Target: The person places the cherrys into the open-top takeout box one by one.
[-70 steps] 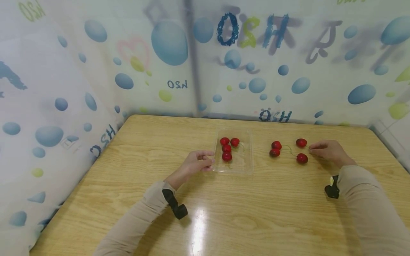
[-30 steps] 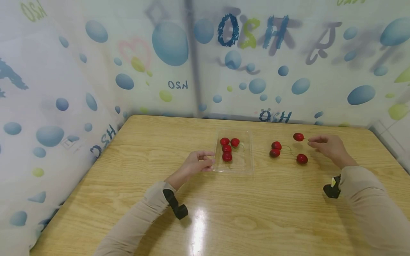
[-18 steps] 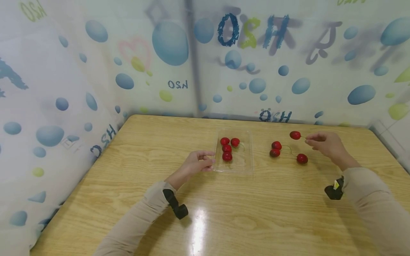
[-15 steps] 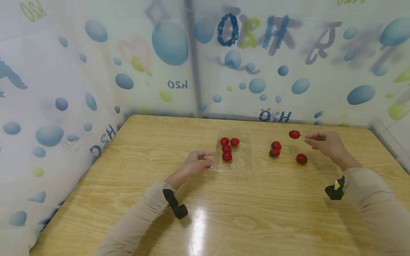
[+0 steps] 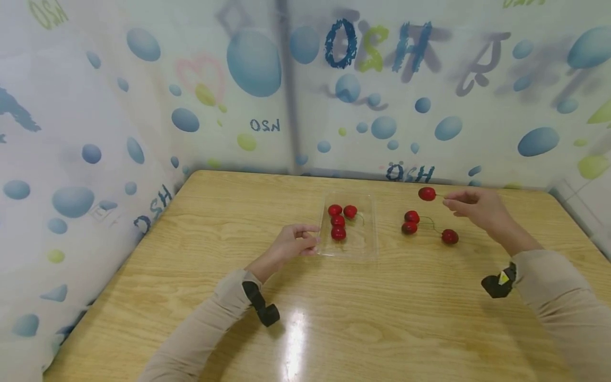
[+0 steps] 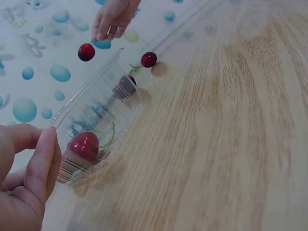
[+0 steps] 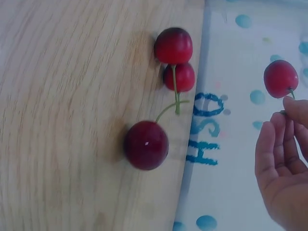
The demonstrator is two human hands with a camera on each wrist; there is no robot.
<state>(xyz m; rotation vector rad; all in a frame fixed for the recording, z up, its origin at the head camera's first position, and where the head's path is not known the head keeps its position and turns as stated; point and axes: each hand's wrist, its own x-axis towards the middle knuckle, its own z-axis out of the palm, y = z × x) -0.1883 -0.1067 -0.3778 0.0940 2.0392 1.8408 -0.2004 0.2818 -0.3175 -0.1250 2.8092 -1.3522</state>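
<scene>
Nearest are two beige sleeves, each with a black wrist mount at its cuff, above a wood-grained bench that carries a bright streak of reflected light. Beyond the cuff on that side, the left hand is at the side of a clear container; the left wrist view shows its thumb and finger pinching the thin rim. Inside the container lie four red cherries, three in a row along the left part and the fourth beside the farthest of them, a stem trailing from it. To the right, on the bench, a single cherry lies nearest, its stem reaching toward a pair of cherries that lie close together just left of it and slightly farther back; in the right wrist view the stems cross. Farther back, the right hand holds a stem between narrowed fingers, and the raised cherry on it hangs out to the left, clear of the bench. Behind everything stands a pale wall covering with blue and green drops and mirrored lettering.
</scene>
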